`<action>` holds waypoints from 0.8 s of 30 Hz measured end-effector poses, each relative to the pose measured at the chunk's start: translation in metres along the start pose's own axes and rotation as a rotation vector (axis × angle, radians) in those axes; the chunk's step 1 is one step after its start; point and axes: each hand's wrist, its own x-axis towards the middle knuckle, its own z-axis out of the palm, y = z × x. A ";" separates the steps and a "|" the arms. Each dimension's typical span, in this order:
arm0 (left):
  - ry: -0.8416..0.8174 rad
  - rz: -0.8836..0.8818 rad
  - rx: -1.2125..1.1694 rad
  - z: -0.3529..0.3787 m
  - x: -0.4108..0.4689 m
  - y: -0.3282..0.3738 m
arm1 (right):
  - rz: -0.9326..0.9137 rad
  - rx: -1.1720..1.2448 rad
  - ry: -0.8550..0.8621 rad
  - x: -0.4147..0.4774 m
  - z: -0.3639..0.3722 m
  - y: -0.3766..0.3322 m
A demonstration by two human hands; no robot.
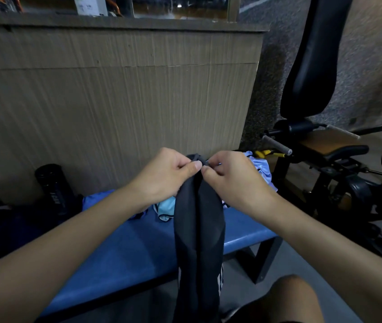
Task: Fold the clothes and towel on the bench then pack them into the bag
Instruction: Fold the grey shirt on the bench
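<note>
1. State: left hand (162,176) and right hand (234,178) sit close together, each pinching the top edge of a black garment (199,229) between thumb and fingers. It hangs straight down below the hands, over the bench (124,252) front edge. Garment type unclear; there is white print low down.
2. Risk: the grip is a thumb-tip pinch only. Likely slip if one hand lets go to spread the fabric, and the garment drops to the floor.
3. Risk: the fabric is bunched into a narrow column, so the fold probably goes crooked unless it is opened out flat first.
4. Risk: the light blue clothes (166,208) lie crumpled just beyond and under the hands and could get dragged or caught in the fold.
5. Surface: blue padded bench, with a black bottle (54,187) standing well left of the hands.
6. Room: wood-grain panel (115,101) behind, gym machine (309,66) to the right. Bag not clearly identifiable.
</note>
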 end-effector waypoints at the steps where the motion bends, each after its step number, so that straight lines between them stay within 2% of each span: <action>1: -0.006 0.007 0.004 0.000 -0.001 0.001 | -0.006 -0.009 0.003 0.000 0.001 -0.001; 7: -0.017 -0.009 -0.031 -0.004 -0.008 0.003 | -0.042 0.025 -0.113 -0.002 0.002 -0.002; 11: -0.034 -0.011 -0.124 -0.007 -0.014 0.004 | 0.061 0.343 -0.386 -0.007 -0.004 -0.008; 14: 0.057 -0.005 -0.111 -0.009 -0.013 -0.004 | 0.123 0.480 -0.447 -0.009 -0.007 -0.005; 16: 0.075 -0.013 -0.089 -0.010 -0.012 -0.008 | 0.097 0.435 -0.403 -0.007 -0.007 -0.001; 17: 0.054 -0.007 -0.090 -0.011 -0.012 -0.009 | 0.065 0.393 -0.327 -0.005 -0.007 0.002; 19: -0.032 0.021 -0.091 -0.013 -0.013 -0.011 | -0.005 0.300 -0.166 0.003 -0.010 0.010; 20: -0.082 0.035 -0.085 -0.013 -0.013 -0.011 | -0.049 0.242 -0.151 0.006 -0.013 0.013; 24: -0.214 0.089 -0.038 -0.015 -0.014 -0.010 | -0.183 0.156 -0.425 0.010 -0.024 0.018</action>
